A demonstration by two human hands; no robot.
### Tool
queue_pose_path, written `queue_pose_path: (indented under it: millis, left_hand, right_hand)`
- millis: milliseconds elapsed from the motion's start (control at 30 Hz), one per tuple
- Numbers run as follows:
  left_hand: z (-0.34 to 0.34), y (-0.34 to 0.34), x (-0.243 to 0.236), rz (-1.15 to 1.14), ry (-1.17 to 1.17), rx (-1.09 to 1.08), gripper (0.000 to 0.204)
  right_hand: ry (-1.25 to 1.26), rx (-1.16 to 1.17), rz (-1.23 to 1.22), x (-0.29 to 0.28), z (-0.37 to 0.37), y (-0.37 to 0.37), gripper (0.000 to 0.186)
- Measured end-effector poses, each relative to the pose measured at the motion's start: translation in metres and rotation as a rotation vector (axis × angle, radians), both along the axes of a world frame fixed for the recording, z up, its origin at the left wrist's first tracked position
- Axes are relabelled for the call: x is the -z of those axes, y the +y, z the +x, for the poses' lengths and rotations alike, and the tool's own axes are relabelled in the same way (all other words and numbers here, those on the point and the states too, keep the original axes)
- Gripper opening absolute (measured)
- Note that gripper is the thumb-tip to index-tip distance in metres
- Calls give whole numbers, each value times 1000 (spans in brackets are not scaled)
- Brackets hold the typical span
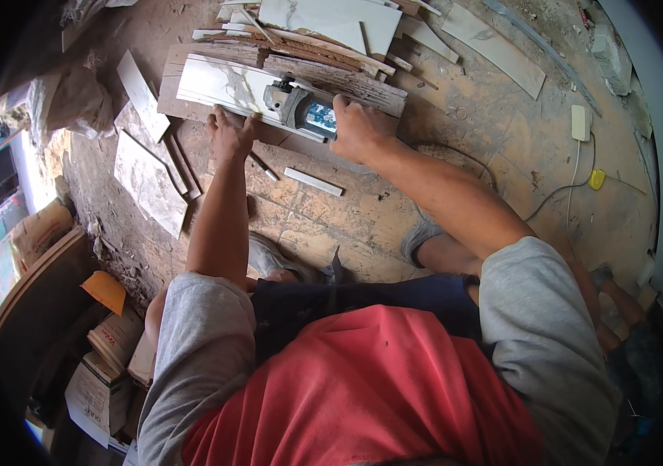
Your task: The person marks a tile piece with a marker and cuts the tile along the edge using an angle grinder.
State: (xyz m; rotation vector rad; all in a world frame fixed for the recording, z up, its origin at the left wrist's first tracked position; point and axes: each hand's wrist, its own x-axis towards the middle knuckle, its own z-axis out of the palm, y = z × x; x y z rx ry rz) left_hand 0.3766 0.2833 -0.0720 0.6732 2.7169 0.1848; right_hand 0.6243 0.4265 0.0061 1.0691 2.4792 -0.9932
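Observation:
A white marble-patterned tile (206, 80) lies across a worn wooden board (347, 76) on the floor ahead of me. On the tile's right part rests a power tile cutter (291, 105), with a grey metal base and a blue-patterned body. My right hand (359, 130) is wrapped round the rear of the cutter's body. At the tile's near edge, left of the cutter, my left hand (230, 136) grips with its fingers on the edge. The cutter's blade is hidden. A narrow white tile strip (314, 181) and a thin dark-and-light stick (264, 166) lie nearer to me.
Stacked tile offcuts (331, 22) sit beyond the board. Broken tile pieces (145, 182) lie at left, and a long tile piece (494, 50) at far right. A power cable (537, 210) runs over the floor towards a white socket box (581, 123). Cardboard boxes (98, 392) stand lower left.

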Motion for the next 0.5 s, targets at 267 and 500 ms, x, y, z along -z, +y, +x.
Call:
queue_pose_path:
  millis: [267,500]
  left_hand:
    - [1,2,-2,-17,-6,-6,107]
    - [5,4,-9,-34,3,23,107]
  right_hand:
    - [-55,-27,-50,-5,8,3,58]
    - [-50,-29,-42,-6,15,3,59]
